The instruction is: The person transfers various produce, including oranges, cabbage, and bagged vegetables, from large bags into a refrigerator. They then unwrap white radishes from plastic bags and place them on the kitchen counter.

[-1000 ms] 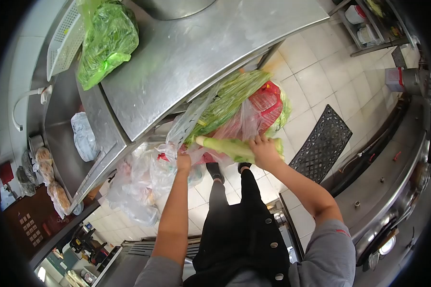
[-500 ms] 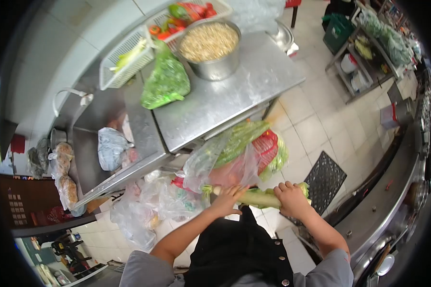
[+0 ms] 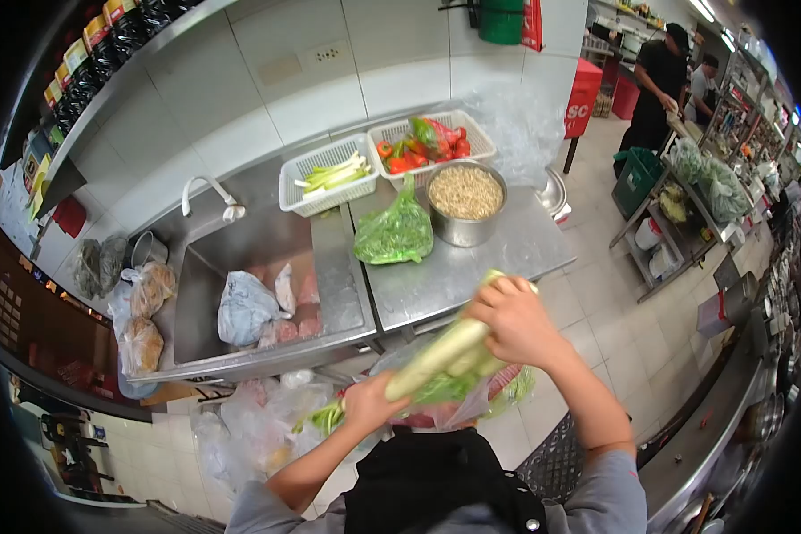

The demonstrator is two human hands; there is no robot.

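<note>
A long bunch of pale green stalks, which looks like celery (image 3: pixel 438 358), slants across in front of my body, blurred by motion. My left hand (image 3: pixel 371 403) is closed round its lower end, where green leaves stick out. Higher up, my right hand (image 3: pixel 514 320) grips the thick end near the counter's front edge. Below the celery are clear plastic bags (image 3: pixel 262 418) and more greens, partly hidden by my arms.
The steel counter (image 3: pixel 507 267) holds a pot of bean sprouts (image 3: pixel 465 194), a bag of greens (image 3: pixel 396 230) and a basket of peppers and tomatoes (image 3: pixel 485 142). Left are a basket of green stalks (image 3: pixel 334 203) and a sink (image 3: pixel 209 276) with bagged food. Two people stand far right.
Both hands have lifted the celery from low over the bags, and the right end now tilts up towards the counter. My view has risen, showing the wall, shelf and two people.
</note>
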